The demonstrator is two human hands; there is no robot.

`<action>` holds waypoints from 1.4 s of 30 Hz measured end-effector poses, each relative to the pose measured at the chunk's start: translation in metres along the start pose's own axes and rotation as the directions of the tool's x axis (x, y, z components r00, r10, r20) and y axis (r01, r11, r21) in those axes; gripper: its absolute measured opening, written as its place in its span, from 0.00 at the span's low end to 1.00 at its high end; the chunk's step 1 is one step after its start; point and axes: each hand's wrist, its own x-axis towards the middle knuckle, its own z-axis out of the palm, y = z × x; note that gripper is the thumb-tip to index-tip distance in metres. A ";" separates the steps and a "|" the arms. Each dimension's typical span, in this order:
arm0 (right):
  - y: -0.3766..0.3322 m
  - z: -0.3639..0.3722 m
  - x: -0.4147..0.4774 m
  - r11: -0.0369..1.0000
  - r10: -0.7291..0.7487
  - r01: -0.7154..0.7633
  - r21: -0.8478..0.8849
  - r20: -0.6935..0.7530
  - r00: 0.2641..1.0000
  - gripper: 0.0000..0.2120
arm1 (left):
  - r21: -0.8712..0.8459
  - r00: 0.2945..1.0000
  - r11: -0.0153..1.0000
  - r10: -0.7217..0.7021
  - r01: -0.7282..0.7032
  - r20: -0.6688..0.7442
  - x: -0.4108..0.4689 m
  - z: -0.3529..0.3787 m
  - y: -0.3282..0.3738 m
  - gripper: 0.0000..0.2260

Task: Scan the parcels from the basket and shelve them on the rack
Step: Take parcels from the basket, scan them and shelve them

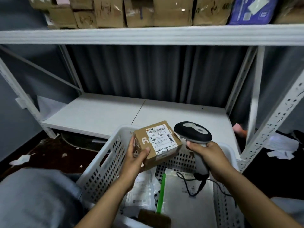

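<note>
Two hands worked above a white plastic basket [105, 163] with perforated walls, set near the viewer in front of a metal rack. The left hand [133, 155] gripped a small brown cardboard box [158, 143], fingers curled round its left side and thumb pressed on the top edge, holding it tilted above the basket's far left corner. A white printed shipping label [162, 140] with barcodes covered the box's top face and wrapped over one edge. The right hand [212, 155] was wrapped tightly round the pale handle of a barcode scanner [193, 132], whose rounded black head sat just right of the box, almost touching it. A thin black cable [187, 183] trailed from the handle into the basket. This looked like the scanning step: the next move likely called for aiming the scanner head squarely at the barcode, then setting the box on the rack. The lower shelf [98, 112], a smooth white board just beyond the basket, seemed the nearest spot. More parcels lay in the basket, mostly flat glossy plastic mailers [141, 191], one with a green strip [161, 193]. The upper shelf [148, 36] carried a row of rough cardboard boxes [139, 14] with handwritten marks. A grey pleated curtain [148, 71] hung behind the rack.
</note>
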 end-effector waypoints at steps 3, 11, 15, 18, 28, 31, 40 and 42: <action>-0.010 -0.005 -0.011 0.993 -0.042 0.046 0.107 -0.041 0.998 0.12 | 0.024 0.993 1.000 0.016 -0.019 0.117 -0.005 0.017 0.028 0.34; -0.080 -0.032 -0.032 0.953 -0.130 0.184 0.241 -0.223 0.966 0.06 | 0.388 0.918 0.871 0.155 -0.302 0.366 0.000 0.044 0.117 0.57; -0.126 -0.040 -0.039 0.948 -0.193 0.248 0.199 -0.260 0.946 0.06 | 0.443 0.880 0.773 0.313 -0.454 0.357 0.000 0.060 0.165 0.50; -0.167 -0.044 -0.047 0.925 -0.286 0.346 0.157 -0.311 0.906 0.04 | 0.402 0.856 0.762 0.396 -0.509 0.332 0.001 0.070 0.201 0.51; -0.301 -0.066 -0.047 0.914 -0.400 0.387 -0.122 -0.431 0.809 0.10 | 0.484 0.738 0.617 0.667 -0.621 0.096 0.000 0.095 0.321 0.48; -0.335 -0.078 -0.044 0.892 -0.452 0.378 -0.250 -0.441 0.775 0.08 | 0.515 0.703 0.601 0.712 -0.611 0.003 0.006 0.106 0.357 0.44; -0.412 -0.116 -0.016 0.797 -0.582 0.394 -0.457 -0.408 0.703 0.11 | 0.609 0.592 0.522 0.799 -0.597 -0.104 0.060 0.169 0.461 0.43; -0.423 -0.121 -0.002 0.787 -0.590 0.387 -0.480 -0.403 0.699 0.10 | 0.652 0.591 0.506 0.799 -0.565 -0.108 0.076 0.188 0.475 0.45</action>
